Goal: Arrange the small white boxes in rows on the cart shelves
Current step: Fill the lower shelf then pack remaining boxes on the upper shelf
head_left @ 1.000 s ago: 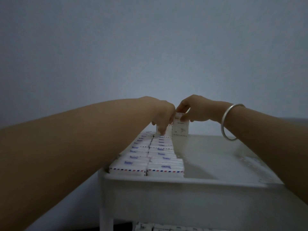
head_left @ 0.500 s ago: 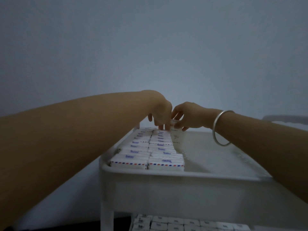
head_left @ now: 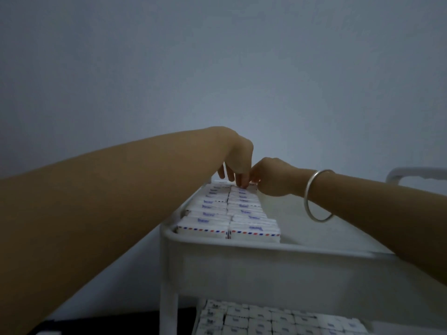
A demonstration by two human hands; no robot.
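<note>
White cardboard boxes (head_left: 228, 215) fill two rows on the cart's top shelf (head_left: 266, 252), my left hand (head_left: 238, 160) and right hand (head_left: 272, 177) pressing fingertips on the far-end box, grip unclear; likely light, crushable, best pinched by the short sides.

Both arms reach over the top shelf (head_left: 254, 252) of a white cart, where small white boxes (head_left: 227, 213) lie in two rows along its left side. The left hand (head_left: 238, 160) and the right hand (head_left: 272, 176) meet at the far end of the rows, fingertips down on the last boxes. A silver bangle (head_left: 314, 195) hangs on the right wrist, and more boxes (head_left: 266, 320) fill the lower shelf.
</note>
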